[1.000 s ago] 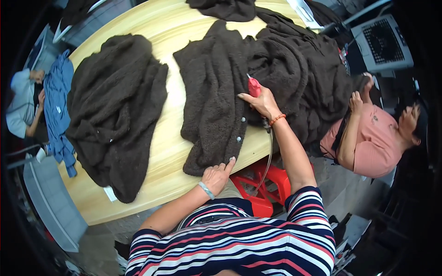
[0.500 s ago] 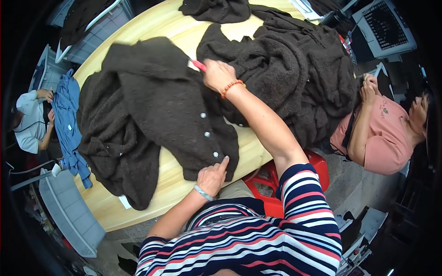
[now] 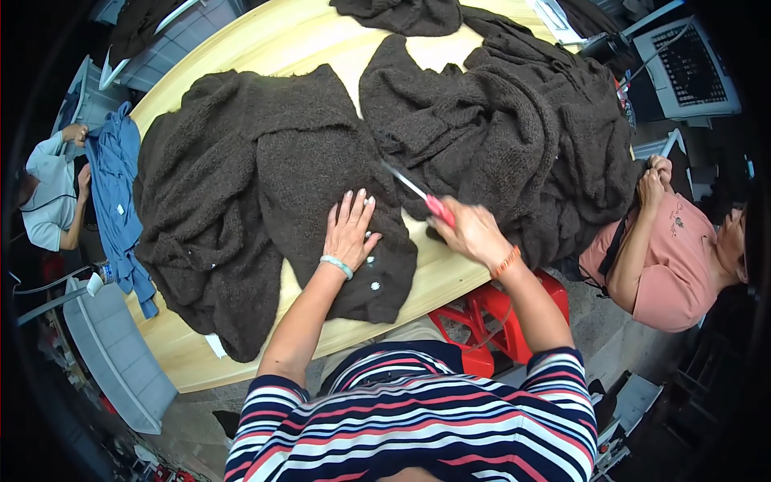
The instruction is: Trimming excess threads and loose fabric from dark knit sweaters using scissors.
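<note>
Buttoned garment (image 3: 309,165): spread on the table (image 3: 273,40), dark brown.
Left hand (image 3: 347,234): released, laid flat on the buttoned garment.
Right hand (image 3: 475,233): clenched around a red-handled tool (image 3: 439,209), right of the buttoned garment.
White slip (image 3: 216,345): left of the buttoned garment; any writing cannot be read.

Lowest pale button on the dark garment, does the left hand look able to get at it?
Likely yes: the left hand rests close by on the dark garment, and the button lies uncovered.
</note>
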Available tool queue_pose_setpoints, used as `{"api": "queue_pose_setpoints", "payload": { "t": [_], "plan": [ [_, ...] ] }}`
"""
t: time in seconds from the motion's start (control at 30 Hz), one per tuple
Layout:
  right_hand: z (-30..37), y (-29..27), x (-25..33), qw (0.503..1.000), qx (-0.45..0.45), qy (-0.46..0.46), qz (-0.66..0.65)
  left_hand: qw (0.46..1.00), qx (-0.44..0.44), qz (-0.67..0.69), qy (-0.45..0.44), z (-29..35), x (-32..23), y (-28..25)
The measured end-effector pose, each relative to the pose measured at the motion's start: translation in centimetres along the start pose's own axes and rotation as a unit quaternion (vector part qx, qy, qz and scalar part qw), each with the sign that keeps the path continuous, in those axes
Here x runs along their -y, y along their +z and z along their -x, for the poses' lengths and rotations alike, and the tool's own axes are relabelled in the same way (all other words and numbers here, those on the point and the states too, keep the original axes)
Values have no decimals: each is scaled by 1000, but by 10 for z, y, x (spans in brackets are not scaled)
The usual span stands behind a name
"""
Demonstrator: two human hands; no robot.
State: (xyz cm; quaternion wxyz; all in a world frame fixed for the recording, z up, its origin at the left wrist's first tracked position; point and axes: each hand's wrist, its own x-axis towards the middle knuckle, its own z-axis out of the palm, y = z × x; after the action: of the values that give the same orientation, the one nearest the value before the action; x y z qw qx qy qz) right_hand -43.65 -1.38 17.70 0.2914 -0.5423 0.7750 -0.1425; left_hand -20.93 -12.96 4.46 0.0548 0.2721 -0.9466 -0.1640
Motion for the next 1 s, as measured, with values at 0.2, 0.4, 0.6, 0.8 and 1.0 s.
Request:
{"api": "queue_pose_setpoints", "payload": {
  "t": [0.2,0.4,0.6,0.8,1.0],
  "plan": [
    [92,71,18,989,110,95,-16,999,51,-11,-1,9,0,8],
    [58,82,35,995,-20,97,-22,999,4,-16,31,6,0,14],
    [123,97,55,988,93,117,-48,999,-14,-34,21,8,3,21],
    [105,102,64,988,11,140,-71,998,-9,-54,36,17,-3,24],
    [100,108,60,990,6,124,-64,999,7,-33,33,41,0,33]
  ]
}}
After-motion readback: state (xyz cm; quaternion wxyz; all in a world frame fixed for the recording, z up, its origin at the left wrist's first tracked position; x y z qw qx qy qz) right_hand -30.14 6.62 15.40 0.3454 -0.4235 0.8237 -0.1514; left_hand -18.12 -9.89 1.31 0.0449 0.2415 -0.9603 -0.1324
